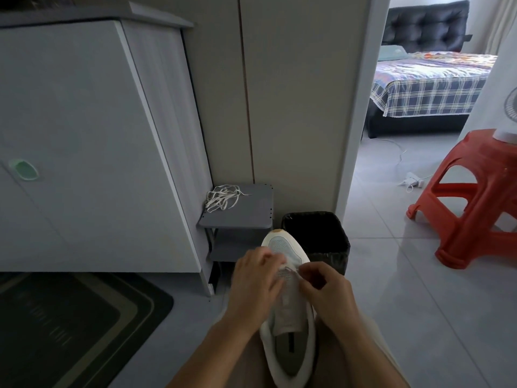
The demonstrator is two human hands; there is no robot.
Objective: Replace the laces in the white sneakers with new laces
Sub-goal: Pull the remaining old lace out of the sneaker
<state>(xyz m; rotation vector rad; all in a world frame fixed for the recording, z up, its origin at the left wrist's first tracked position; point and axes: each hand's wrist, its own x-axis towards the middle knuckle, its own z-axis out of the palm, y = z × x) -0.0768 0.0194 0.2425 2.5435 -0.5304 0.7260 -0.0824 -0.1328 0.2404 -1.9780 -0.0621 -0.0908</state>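
White sneaker (282, 246) lies on the person's lap at 6 o'clock of the view, with the toe pointing away toward 12 o'clock and the opening toward the body. I think it lies so because both rows of eyelets then face up and both hands reach them equally.

The left hand (253, 278), at 9 o'clock of the shoe, has its fingers curled over the front of the upper and holds the shoe steady. Whether it also pinches a lace end, I cannot tell. The right hand (326, 289), at 3 o'clock of the shoe, pinches a thin lace (291, 269) between thumb and fingertips, just beside the front eyelets. The tongue behind the hands shows no crossings, so in my judgement the work is at the lowest eyelets. If this lace is the old one or the new one, the picture does not tell.

A loose pile of laces (222, 198) rests on a small grey shelf (251, 217) at 11 o'clock of the shoe, well apart from the hands but probably reachable. A black bin (321, 233) stands just beyond the toe at 1 o'clock, and a red stool (475, 197) at 2 o'clock, farther off
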